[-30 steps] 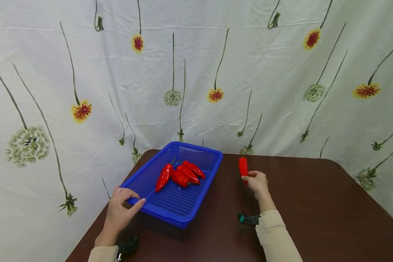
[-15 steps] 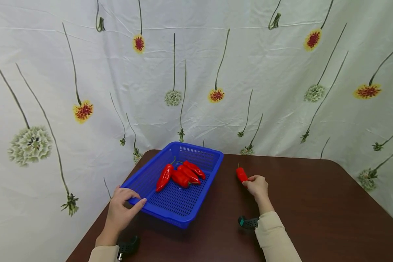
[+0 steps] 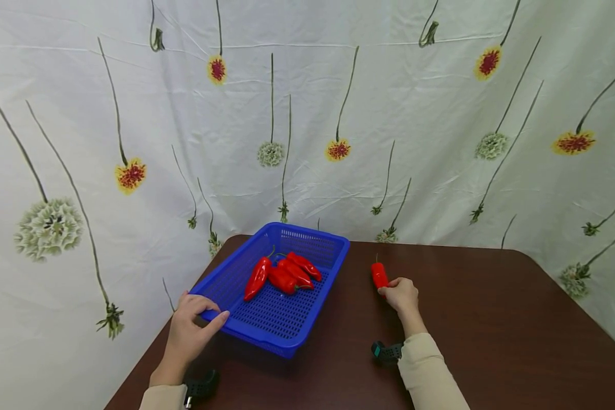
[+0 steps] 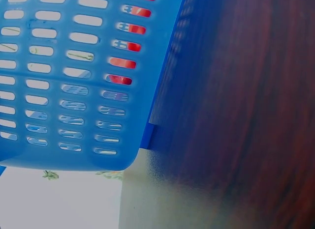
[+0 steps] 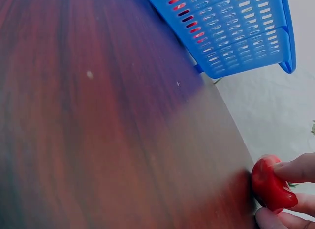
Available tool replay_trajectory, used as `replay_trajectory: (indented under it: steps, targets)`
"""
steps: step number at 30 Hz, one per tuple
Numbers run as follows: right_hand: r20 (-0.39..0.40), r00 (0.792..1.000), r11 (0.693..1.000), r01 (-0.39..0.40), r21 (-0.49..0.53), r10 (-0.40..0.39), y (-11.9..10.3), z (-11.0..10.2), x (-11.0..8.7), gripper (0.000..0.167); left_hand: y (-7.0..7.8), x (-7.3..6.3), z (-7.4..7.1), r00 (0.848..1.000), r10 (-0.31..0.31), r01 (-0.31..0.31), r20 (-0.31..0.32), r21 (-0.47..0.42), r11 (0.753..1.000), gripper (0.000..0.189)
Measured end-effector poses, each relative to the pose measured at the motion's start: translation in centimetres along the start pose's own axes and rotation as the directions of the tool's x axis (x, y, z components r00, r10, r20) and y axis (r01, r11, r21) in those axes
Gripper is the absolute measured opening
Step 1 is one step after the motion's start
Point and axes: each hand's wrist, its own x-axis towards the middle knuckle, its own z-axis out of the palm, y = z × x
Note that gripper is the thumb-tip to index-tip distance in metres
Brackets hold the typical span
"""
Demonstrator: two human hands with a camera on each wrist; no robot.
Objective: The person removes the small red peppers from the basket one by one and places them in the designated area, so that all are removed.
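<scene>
With thumb and fingertips my right hand [image 3: 402,296] pinches the lower end of a long red pepper [image 3: 379,274], at or just over the table to the right of the basket. Its green stem points away from me. The right wrist view shows the same pepper [image 5: 271,185] end-on between thumb and fingers. My left hand [image 3: 189,327] grips the rim of a blue plastic basket [image 3: 266,337] at its near left corner. Several red peppers [image 3: 285,275] lie together inside. Through the slots of the basket wall [image 4: 54,81], bits of red show in the left wrist view; the left hand is outside that view.
A dark brown wooden table [image 3: 492,319] carries the basket. Behind and to the left hangs a white cloth [image 3: 307,114] printed with flowers, close to the table's far edge. Each wrist wears a black strap [image 3: 388,351].
The held pepper went from nearly upright in the view to leaning left, then swung back a little, and sits slightly lower. My left hand and the basket have stayed put.
</scene>
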Motion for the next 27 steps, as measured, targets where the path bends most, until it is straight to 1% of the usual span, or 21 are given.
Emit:
replay_trajectory:
  steps: [8, 15, 22, 27]
  targets:
    - [0.026, 1.000, 1.000, 0.002, -0.019, -0.002, -0.09, -0.02, -0.29, 0.034, 0.03, -0.04, -0.06, 1.000, 0.006, -0.006, -0.011, -0.012, 1.000, 0.028]
    - [0.022, 1.000, 0.999, 0.017, -0.035, -0.016, -0.26, -0.20, -0.49, 0.038, -0.08, 0.03, -0.01, 0.998, 0.057, -0.057, -0.008, -0.022, 0.998, 0.030]
    - [0.040, 0.999, 1.000, 0.018, -0.021, -0.017, -0.23, -0.30, -0.70, 0.043, 0.00, 0.00, -0.10, 0.999, 0.049, -0.049, -0.013, -0.020, 0.999, 0.031]
    - [0.058, 0.998, 1.000, 0.008, -0.008, -0.007, -0.21, -0.45, -0.80, 0.041, 0.09, 0.00, -0.16, 0.999, 0.046, -0.046, -0.015, -0.019, 0.999, 0.031]
